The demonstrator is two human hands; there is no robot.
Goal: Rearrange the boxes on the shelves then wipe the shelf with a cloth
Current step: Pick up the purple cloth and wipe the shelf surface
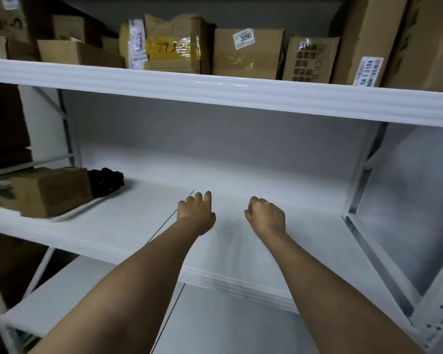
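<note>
White metal shelving fills the head view; we're reaching both arms over the middle shelf (pixel 279 190), which is bare across most of its span.

Left hand (pixel 196 213) hovers over the shelf with fingers loosely curled, holding nothing. Right hand (pixel 265 215) is curled more tightly, also with nothing visible in it. Can't tell if either touches the surface.

Boxes: one cardboard box (pixel 50 191) sits at the left end of the middle shelf. A dark bundle (pixel 106 181) lies just beside it, likely the cloth. The rest of the boxes line the top shelf (pixel 215 92).

Our read: rearranging looks mostly done and wiping hasn't begun. Next move calls for a reach left to the dark bundle.

Legible writing: handwritten "793" on a yellow-taped box (pixel 173 51), a sticker "3090" (pixel 244 38), and a label (pixel 368 72) reading partly "3104". Printed characters on another box are too blurred to read.
</note>
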